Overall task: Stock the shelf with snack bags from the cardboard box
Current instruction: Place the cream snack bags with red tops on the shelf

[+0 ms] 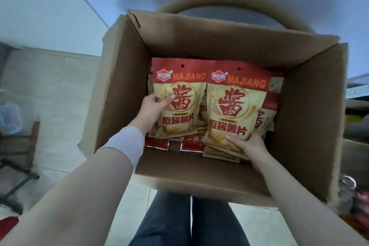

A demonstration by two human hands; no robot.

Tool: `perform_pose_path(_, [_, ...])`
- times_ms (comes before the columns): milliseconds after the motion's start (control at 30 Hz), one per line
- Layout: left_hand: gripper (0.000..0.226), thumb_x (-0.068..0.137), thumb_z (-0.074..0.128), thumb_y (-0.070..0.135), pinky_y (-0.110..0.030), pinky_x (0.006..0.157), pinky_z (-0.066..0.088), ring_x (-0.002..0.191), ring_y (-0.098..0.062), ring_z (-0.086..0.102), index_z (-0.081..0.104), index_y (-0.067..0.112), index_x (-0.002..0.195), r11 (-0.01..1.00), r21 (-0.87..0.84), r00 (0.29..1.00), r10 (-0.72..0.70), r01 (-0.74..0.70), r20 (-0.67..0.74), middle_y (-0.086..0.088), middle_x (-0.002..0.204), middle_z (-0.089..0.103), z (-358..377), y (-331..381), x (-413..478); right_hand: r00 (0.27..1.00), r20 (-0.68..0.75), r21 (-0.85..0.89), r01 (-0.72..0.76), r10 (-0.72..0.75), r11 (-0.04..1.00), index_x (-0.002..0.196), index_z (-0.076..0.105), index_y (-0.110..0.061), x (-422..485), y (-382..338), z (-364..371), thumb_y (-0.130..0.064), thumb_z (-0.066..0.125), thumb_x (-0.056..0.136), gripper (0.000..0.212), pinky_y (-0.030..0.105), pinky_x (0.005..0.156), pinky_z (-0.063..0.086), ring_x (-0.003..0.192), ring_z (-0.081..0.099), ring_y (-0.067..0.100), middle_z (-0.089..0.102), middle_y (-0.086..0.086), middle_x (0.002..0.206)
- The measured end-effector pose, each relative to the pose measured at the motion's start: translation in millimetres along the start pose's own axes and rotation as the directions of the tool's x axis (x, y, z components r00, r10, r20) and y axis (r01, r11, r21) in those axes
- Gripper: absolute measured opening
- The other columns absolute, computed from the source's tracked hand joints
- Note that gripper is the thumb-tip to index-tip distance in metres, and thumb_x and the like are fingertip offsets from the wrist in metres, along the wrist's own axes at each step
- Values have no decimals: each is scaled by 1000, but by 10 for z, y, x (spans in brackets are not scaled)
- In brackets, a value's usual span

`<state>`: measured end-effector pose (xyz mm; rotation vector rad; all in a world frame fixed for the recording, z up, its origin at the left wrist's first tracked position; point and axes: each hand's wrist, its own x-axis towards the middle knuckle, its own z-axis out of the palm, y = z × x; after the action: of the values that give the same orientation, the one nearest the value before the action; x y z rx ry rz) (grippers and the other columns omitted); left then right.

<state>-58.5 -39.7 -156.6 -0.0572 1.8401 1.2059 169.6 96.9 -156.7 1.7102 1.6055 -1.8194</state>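
Two glossy flat snack bags (180,104) in brown cardboard box (199,42)

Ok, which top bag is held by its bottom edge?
The right bag: the right hand grips its bottom edge; the left hand grips the left bag by its side.

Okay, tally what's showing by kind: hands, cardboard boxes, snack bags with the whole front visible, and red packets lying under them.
Hands: 2, left hand, right hand
Cardboard box: 1
Snack bags, whole front visible: 2, left bag, right bag
Red packets underneath: 2
Total: 7
More bags behind are partly hidden, uncounted.
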Motion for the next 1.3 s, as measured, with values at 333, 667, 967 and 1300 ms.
perform_pose_path(333, [13, 84, 67, 25, -40, 81, 56, 89, -22, 70, 63, 16, 94, 943, -78, 915, 334, -325, 228, -6, 98, 72, 468, 608, -1402, 899, -436, 340, 204, -38, 918, 107, 61, -10, -1678, 465, -447, -19, 78, 73, 39, 23, 69, 49, 89, 64, 16, 67, 1, 98])
perform_pose_path(667, [7, 87, 64, 18, -18, 61, 54, 73, -3, 70, 65, 24, 86, 794, -43, 657, 531, -607, 536, 15, 74, 72, 1659, 642, -3124, 673, -723, 487, 334, 158, 807, 73, 49, -12, -3413, 1658, -1303, -27, 82, 68, 36, 30, 64, 48, 71, 59, 20, 61, 5, 75])
perform_pose_path(967, [8, 87, 63, 23, -24, 69, 53, 70, 2, 67, 61, 28, 82, 607, -134, 257, 514, -784, 819, 11, 83, 68, 3958, -188, -5441, 397, -872, 464, 480, 287, 745, 97, 63, -8, -5253, 3623, -2783, -29, 81, 69, 39, 32, 76, 53, 86, 66, 21, 69, 3, 90])
perform_pose_path(1300, [23, 86, 63, 26, -30, 70, 52, 77, -13, 64, 60, 4, 88, 510, -260, -28, 419, -820, 908, 5, 81, 65, 6073, -1260, -7447, 116, -889, 414, 617, 443, 669, 79, 57, -22, -6659, 5359, -4007, -26, 79, 72, 23, 34, 73, 52, 76, 64, 18, 67, -1, 81])
